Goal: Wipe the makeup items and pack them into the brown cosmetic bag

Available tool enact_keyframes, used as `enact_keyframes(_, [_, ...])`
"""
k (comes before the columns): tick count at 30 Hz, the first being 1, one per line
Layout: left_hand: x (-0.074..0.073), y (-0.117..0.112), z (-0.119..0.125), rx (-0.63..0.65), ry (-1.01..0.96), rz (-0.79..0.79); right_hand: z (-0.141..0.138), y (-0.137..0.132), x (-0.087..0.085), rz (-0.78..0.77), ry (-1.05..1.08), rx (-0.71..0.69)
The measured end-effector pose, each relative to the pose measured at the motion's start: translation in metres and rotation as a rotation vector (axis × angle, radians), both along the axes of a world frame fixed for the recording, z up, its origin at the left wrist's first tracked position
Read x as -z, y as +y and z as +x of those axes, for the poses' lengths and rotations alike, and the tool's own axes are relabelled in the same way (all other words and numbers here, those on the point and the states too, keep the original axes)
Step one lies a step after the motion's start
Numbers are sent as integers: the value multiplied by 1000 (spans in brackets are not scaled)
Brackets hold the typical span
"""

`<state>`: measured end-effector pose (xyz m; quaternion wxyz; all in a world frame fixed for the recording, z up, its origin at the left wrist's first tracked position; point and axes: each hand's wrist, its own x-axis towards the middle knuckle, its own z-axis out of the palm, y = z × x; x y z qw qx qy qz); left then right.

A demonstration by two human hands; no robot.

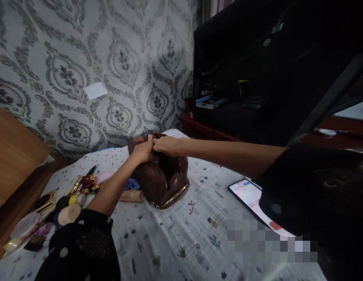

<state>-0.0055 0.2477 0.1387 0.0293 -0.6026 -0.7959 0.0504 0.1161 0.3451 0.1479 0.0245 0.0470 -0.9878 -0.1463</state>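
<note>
**Now: both hands at the top of the bag**

Upright on the bed point(181, 234), toward its far edge, stands the brown bag point(166, 183). The left hand point(143, 150) and right hand point(166, 145) meet on its top, both closed in a pinch; whether they grip a zip pull or the flap is too small to tell. It seems best for one hand to brace the bag while the other pulls straight along the seam. Cosmetics point(81, 187) crowd the left edge, and a phone point(248, 195) lies toward the right.
</note>
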Motion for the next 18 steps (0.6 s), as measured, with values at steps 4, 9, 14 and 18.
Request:
enact_keyframes(4, [12,0,6,-16,60,-10,1,-8,-4,3,12,71])
enact_keyframes(9, [17,0,9,-48,106,-16,3,-14,-9,-37,-31,79])
enact_keyframes(14, [17,0,9,-46,93,-21,2,-11,-8,-69,-41,8])
enact_keyframes(18, [21,0,11,-62,67,34,0,-5,-2,-93,0,-31])
